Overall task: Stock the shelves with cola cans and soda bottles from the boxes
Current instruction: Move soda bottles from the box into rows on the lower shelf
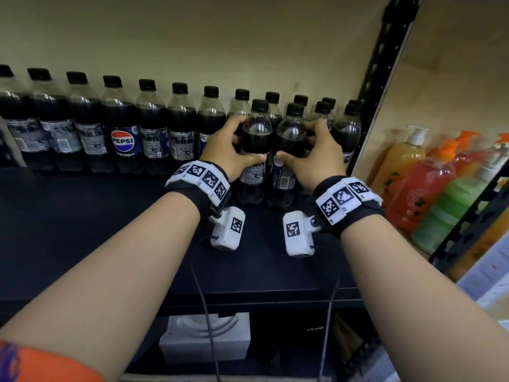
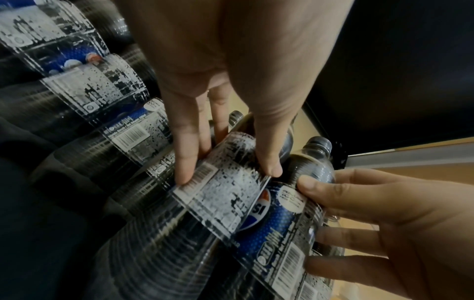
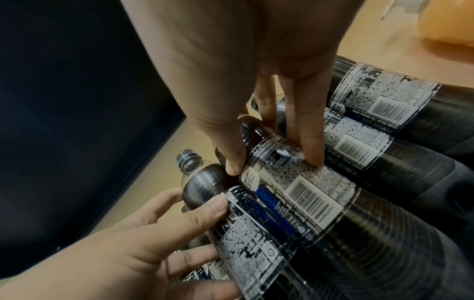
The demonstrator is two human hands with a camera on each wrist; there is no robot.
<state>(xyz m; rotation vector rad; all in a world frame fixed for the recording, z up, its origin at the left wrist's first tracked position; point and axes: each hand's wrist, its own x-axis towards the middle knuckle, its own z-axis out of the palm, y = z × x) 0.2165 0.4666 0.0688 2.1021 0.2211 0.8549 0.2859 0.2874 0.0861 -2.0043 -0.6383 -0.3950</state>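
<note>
Two bottles going into the second row

Two soda bottles stand upright, caps up, long axes vertical, touching side by side on the dark shelf [image 1: 82, 230], just near of the far row [image 1: 121, 128]. The left hand [image 1: 223, 150] wraps fingers and thumb round the left bottle [image 1: 254, 150]; the right hand [image 1: 321, 155] likewise grips the right bottle [image 1: 289, 153]. Placing is under way, I judge; next, push both back snug, then let go.

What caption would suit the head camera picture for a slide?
Left hand and right hand each grip a cola bottle, standing side by side on the dark shelf.
</note>
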